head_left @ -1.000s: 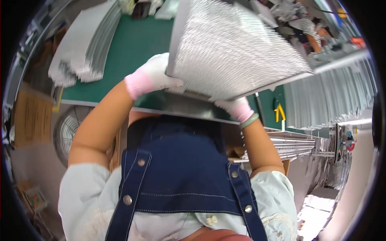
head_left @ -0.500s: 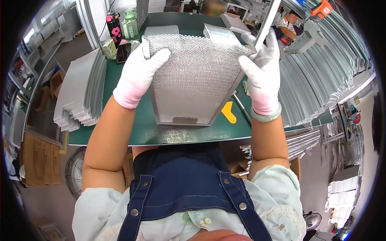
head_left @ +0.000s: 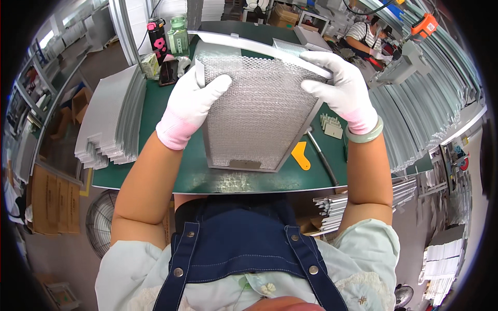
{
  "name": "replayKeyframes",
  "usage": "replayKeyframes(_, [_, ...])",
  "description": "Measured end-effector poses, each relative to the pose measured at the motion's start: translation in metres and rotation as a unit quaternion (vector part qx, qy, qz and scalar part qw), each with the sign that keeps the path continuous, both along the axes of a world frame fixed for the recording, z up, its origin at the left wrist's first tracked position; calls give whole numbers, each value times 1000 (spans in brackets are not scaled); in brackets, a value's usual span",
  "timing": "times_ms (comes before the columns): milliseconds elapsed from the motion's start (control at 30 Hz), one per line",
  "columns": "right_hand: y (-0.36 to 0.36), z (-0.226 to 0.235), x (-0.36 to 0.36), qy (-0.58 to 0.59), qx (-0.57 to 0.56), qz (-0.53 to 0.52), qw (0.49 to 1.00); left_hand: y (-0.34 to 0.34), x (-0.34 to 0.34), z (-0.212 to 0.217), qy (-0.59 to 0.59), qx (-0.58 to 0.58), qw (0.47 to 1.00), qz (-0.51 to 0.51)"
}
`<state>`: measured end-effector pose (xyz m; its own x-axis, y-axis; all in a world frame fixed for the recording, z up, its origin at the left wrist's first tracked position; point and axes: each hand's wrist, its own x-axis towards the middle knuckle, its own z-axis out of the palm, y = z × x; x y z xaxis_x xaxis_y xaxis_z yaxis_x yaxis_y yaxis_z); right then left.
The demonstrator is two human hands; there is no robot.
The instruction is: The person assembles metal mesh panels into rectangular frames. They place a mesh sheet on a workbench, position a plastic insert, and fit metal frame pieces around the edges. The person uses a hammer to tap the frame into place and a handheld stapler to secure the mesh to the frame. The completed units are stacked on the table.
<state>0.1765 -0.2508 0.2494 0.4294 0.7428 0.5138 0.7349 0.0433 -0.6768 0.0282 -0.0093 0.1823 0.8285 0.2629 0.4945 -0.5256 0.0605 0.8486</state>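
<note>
A silvery mesh filter panel point(head_left: 254, 114) with thin metal edging stands tilted on the green table, its lower edge near me. My left hand point(head_left: 193, 103), in a white glove with a pink cuff, is closed on the panel's upper left corner. My gloved right hand point(head_left: 343, 89) pinches the right end of a long pale metal strip point(head_left: 241, 42) at the panel's upper right corner. From there the strip slants up and left, its far end apart from the mesh. Fingers behind the panel are hidden.
Right of the panel lie a yellow scraper point(head_left: 301, 156), a hammer point(head_left: 322, 155) and small pale pieces point(head_left: 331, 126). Stacked mesh sheets point(head_left: 111, 116) stand left, metal frames point(head_left: 415, 114) right. Bottles point(head_left: 178, 36) and a phone point(head_left: 168, 71) sit back left. A co-worker point(head_left: 365, 39) works back right.
The long metal strip has come into view along the panel's top, held by my right hand. That hand was spread at the corner before and has now closed.
</note>
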Motion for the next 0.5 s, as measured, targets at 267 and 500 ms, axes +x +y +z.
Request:
replayKeyframes(267, [-10,37,-33,-62,-49,2,997,3,-20,11,32,88,995,41])
replayKeyframes(500, [-40,1,-20,70,-21,82,994,-30,-33,-10,30,24,999,13])
